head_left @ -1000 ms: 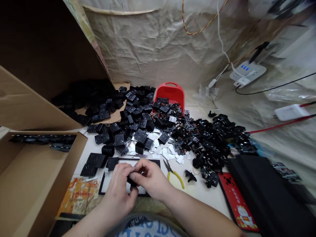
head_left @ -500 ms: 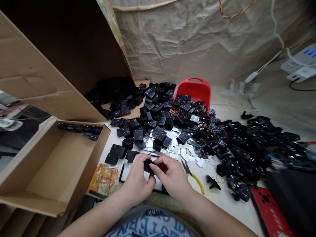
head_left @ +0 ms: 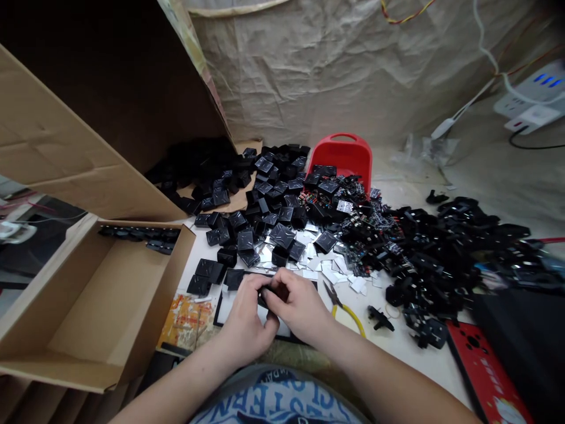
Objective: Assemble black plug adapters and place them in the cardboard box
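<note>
Between both hands is a small black plastic housing (head_left: 263, 296), mostly covered by the fingers. My left hand (head_left: 248, 321) is closed round its left side. My right hand (head_left: 299, 306) pinches it from the right, thumb and fingers bent over the top. Under the hands lies a black-framed pad with a white surface (head_left: 224, 307). Several loose black housings (head_left: 209, 271) sit just left of and behind the hands. Yellow-handled pliers (head_left: 348, 312) rest right of my right hand, jaws pointing away. White card-like pieces (head_left: 333, 270) are scattered behind the hands.
An open cardboard box (head_left: 101, 294) stands at left, with black parts along its far side. A red scoop (head_left: 342, 154) stands at the back beside small circuit boards (head_left: 371, 221). Black plug parts (head_left: 441, 253) are heaped at right. A red box (head_left: 489, 371) lies front right.
My right hand has shifted slightly up and left, its fingers closing further over the black housing, so less of it shows. The whole view has also moved a little.
</note>
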`<control>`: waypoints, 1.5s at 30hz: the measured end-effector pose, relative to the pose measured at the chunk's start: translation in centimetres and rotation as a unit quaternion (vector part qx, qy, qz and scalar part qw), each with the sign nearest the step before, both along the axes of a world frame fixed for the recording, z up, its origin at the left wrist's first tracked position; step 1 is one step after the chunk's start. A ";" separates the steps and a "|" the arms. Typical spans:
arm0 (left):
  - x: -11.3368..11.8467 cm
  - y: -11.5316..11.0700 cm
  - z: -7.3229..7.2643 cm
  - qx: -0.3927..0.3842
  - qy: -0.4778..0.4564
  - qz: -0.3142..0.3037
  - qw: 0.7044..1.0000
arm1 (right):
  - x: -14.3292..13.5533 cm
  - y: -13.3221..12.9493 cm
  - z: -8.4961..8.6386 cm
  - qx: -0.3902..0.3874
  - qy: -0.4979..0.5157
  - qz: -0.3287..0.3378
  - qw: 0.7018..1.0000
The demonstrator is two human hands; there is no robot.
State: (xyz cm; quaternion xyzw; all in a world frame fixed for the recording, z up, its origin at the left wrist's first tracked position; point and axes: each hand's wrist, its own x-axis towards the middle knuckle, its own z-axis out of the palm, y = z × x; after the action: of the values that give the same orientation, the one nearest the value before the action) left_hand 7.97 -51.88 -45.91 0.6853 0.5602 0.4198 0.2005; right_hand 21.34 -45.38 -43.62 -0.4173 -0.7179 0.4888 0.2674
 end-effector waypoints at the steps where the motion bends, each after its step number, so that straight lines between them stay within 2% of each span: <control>1: 0.0 0.0 -0.1 0.002 0.003 -0.004 1.000 | -0.1 0.1 0.0 0.007 -0.009 0.006 1.000; 8: -0.5 -0.2 -0.3 0.010 0.040 -0.035 0.999 | 0.0 1.1 -0.3 -0.034 -0.026 0.079 0.996; 12: -0.8 -0.2 -0.2 0.018 0.066 -0.063 0.996 | 0.1 0.9 -0.5 -0.039 -0.018 0.078 0.996; 18: -0.8 -0.1 -0.7 -0.049 0.002 -0.033 0.998 | -0.4 0.8 -1.3 -0.043 -0.014 0.055 0.997; 21: -0.8 -0.1 -0.8 -0.105 -0.061 -0.003 0.993 | -0.3 0.8 -1.9 -0.124 0.057 0.051 0.989; 25: -1.0 0.0 -0.7 -0.159 -0.118 0.018 0.980 | 0.4 0.9 -2.3 -0.293 0.163 0.056 0.940; 28: -1.0 0.0 -0.8 -0.151 -0.098 0.030 0.983 | 0.7 0.8 -2.2 -0.313 0.157 0.042 0.936; 30: -0.9 -0.1 -0.9 -0.129 -0.070 0.028 0.989 | 0.7 0.5 -2.1 -0.264 0.119 0.040 0.956; 33: -0.7 -0.2 -1.1 -0.085 -0.031 0.010 0.996 | 0.4 -0.3 -1.8 -0.077 0.040 0.023 0.996; 35: -0.5 -0.1 -1.2 -0.071 -0.018 -0.001 0.997 | 0.2 -0.8 -1.7 0.034 0.002 0.015 0.999; 38: -0.5 0.5 -1.3 -0.111 -0.034 0.008 0.993 | 1.1 -0.2 -1.7 0.072 -0.006 0.034 0.997; 40: -0.7 1.0 -1.5 -0.153 -0.057 0.021 0.986 | 3.3 1.1 -1.7 0.070 -0.015 0.008 0.997; 42: -1.1 1.3 -1.5 -0.179 -0.074 0.023 0.981 | 6.9 2.9 -1.5 0.098 -0.077 -0.074 0.989; 43: -1.3 1.5 -1.5 -0.185 -0.079 0.020 0.979 | 8.9 3.7 -1.4 0.126 -0.136 -0.120 0.975; 45: -1.6 1.5 -1.3 -0.193 -0.086 0.009 0.977 | 12.7 5.1 -1.2 0.163 -0.288 -0.199 0.922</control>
State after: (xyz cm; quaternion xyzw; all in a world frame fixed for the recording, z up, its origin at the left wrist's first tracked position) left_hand 6.39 -50.35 -47.17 0.5904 0.6171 0.3630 0.3726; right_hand 34.06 -40.29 -44.82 -0.6251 -0.7358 0.1606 0.2051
